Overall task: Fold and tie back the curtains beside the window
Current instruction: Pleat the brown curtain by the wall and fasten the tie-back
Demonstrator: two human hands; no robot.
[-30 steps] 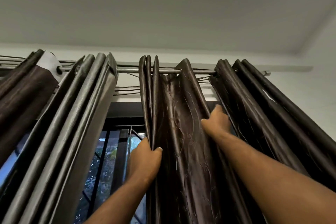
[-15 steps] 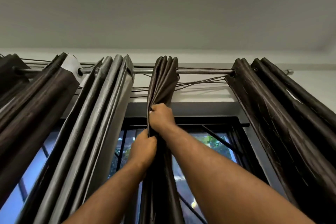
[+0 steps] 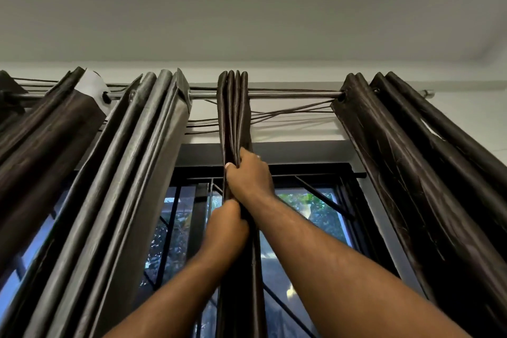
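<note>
A second ago the middle curtain panel hangs spread wide between the two hands; now it is drawn in to a narrow bundle of upright pleats, hanging from the rod above the window, well apart from the gathered curtains on the left and on the right. Half a second ago the bundle is already gathered, and since then its top pleats stand straighter and closer together. I judge the folding of this panel to be about done, with the tying not yet begun; no tie-back shows in view.

The right hand is the upper one, its fingers clenched round the bundle just below the pleated top, thumb tip showing on the near side. The left hand sits just beneath, touching the right wrist, fingers curled round the same bundle. Both hands grasp the cloth firmly; neither is released. Thin cords run behind the panel, below the rod
</note>
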